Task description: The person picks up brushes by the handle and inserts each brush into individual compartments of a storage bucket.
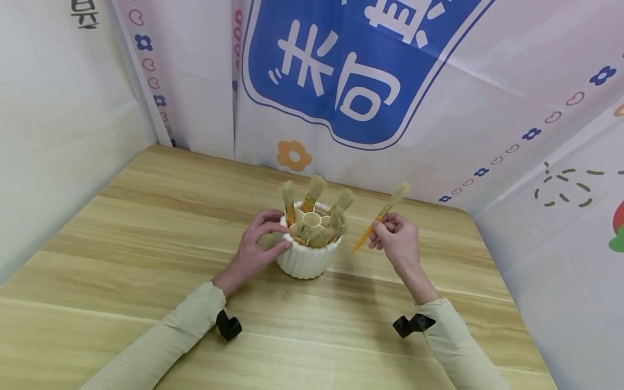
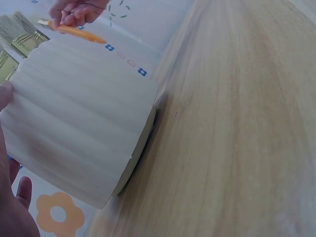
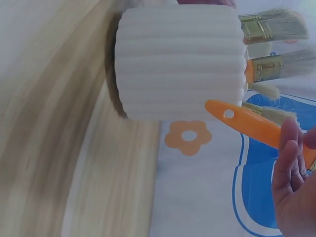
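A white ribbed pot (image 1: pixel 308 264) stands upright on the wooden table, with several bristle brushes (image 1: pixel 316 187) in the compartments around its round centre. My left hand (image 1: pixel 258 244) holds the pot's left side, thumb at the front rim and fingers around the far side. To the right of the pot, my right hand (image 1: pixel 398 238) pinches a paintbrush (image 1: pixel 363 238) with an orange handle. Its pale bristles point up and away, and its handle end slants down toward the pot, apart from it. In the right wrist view the orange handle (image 3: pixel 252 126) shows a hole near its end.
The wood-grain table (image 1: pixel 170 260) reaches back to a printed cloth wall (image 1: pixel 205 108) with a blue sign and an orange flower. White side walls stand left and right. A black wrist camera (image 1: pixel 228 325) is strapped to each sleeve.
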`<state>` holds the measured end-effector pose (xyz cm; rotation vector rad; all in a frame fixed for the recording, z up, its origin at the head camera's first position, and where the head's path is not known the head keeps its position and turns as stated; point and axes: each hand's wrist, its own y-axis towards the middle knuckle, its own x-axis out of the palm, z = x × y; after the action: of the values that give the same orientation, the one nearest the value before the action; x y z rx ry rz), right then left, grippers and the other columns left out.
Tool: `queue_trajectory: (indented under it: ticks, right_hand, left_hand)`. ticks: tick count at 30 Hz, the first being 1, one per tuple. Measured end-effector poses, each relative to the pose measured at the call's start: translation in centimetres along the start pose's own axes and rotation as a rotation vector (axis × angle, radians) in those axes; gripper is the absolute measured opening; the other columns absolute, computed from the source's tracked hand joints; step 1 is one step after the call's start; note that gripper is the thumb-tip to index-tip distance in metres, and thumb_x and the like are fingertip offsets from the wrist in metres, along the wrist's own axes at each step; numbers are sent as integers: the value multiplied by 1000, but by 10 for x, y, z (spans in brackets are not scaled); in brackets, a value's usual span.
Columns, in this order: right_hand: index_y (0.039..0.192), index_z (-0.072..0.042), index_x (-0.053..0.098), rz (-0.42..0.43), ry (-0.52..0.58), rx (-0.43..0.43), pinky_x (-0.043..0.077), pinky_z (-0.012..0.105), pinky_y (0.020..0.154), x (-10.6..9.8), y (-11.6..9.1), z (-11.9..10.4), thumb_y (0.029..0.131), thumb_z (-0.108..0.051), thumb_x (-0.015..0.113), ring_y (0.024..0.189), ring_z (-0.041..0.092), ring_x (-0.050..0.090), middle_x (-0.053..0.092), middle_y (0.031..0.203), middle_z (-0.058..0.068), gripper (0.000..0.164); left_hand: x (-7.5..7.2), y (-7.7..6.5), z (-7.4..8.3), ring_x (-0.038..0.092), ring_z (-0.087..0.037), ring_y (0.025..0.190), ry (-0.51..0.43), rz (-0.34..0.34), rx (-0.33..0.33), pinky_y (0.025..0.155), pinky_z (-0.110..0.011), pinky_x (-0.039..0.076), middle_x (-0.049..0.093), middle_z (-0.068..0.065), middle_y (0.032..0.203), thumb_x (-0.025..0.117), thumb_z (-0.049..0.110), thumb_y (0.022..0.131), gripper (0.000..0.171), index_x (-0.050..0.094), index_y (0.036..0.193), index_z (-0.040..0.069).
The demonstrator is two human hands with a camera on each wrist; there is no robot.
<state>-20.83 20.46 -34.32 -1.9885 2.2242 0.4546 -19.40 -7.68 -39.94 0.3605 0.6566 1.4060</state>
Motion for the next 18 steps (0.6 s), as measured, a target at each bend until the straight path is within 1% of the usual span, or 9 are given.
queue_trajectory:
  ticks: [5, 10, 12, 16, 18]
  right_hand:
    - [90, 4, 49, -7, 19, -30, 51, 23, 45, 4, 3, -6, 86, -4, 54, 45, 11, 60, 62, 55, -5, 11]
    - [87, 2, 50, -8, 26, -66, 51, 24, 44, 8, 6, -14, 85, -4, 55, 44, 11, 60, 62, 55, -1, 8]
    - [86, 1, 49, -12, 33, -80, 50, 24, 43, 10, 7, -18, 85, -4, 55, 44, 11, 60, 62, 55, -1, 7]
    - [83, -1, 49, -10, 54, -113, 49, 22, 42, 14, 8, -26, 85, -1, 55, 42, 10, 59, 62, 53, -3, 7]
    - [83, 0, 49, -6, 63, -132, 48, 20, 41, 16, 9, -29, 84, 0, 55, 42, 9, 59, 61, 53, -5, 6]
  left_hand:
    - [0, 0, -1, 47, -41, 115, -6, -3, -5, 89, -19, 43, 48, -30, 122, 69, -9, 74, 20, 64, 92, -6]
    - [0, 0, -1, 47, -40, 114, -10, -1, -4, 89, -17, 43, 48, -30, 122, 69, -10, 74, 19, 64, 92, -6]
    - [0, 0, -1, 47, -40, 114, -8, 2, -1, 89, -22, 45, 48, -30, 122, 70, -10, 74, 19, 64, 92, -6]
    - [0, -1, -1, 47, -41, 113, -1, 6, 8, 88, -25, 46, 48, -31, 121, 70, -10, 73, 20, 64, 92, -6]
    - [1, -1, -1, 47, -43, 112, 3, 8, 12, 87, -25, 46, 48, -31, 121, 70, -10, 73, 20, 64, 91, -5]
